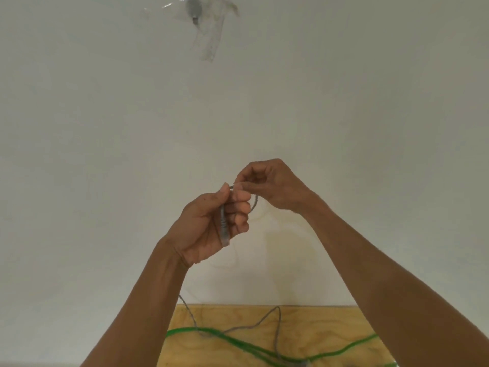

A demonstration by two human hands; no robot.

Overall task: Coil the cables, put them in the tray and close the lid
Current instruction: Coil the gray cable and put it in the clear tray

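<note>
Grey cable (223,221) sits raised above the counter (291,329): left hand (211,226) grips its plug end, right hand (267,186) pinches the first loop. Better keep loops even, letting slack feed up freely past the green cable (238,340).

Both your forearms are bare up to the near edge of the view; no sleeve shows on either. Your left hand (209,229) and right hand (272,185) wear no gloves. You wear no watch or band at either wrist, and no ring shows on the fingers you can see. Your nails are short and unpainted.
</note>
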